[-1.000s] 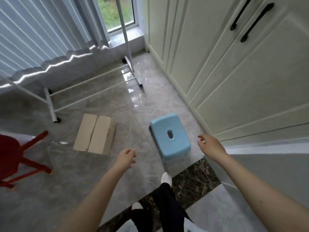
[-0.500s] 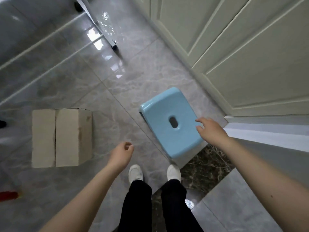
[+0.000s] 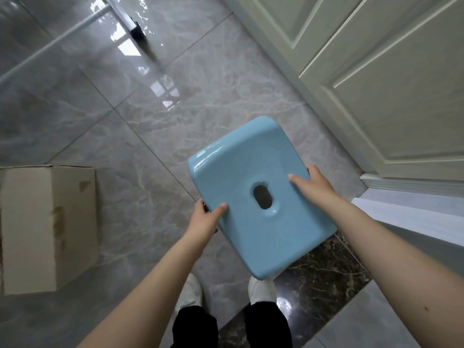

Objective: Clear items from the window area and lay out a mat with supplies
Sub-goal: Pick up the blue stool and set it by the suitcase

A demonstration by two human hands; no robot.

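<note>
The smooth light blue plastic stool (image 3: 258,197) sits between both hands over the grey floor, the left hand (image 3: 204,219) and right hand (image 3: 312,185) gripping its long sides.

1 blue stool (image 3: 253,197), 1 cardboard box (image 3: 47,227), 2 white shoes (image 3: 261,288).

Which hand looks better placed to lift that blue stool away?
Neither alone: both already grip it. The left hand pinches the blue stool's near-left edge, thumb on top; the right hand clasps the opposite edge. If one had to carry it, probably the right, whose fingers wrap further round.
</note>
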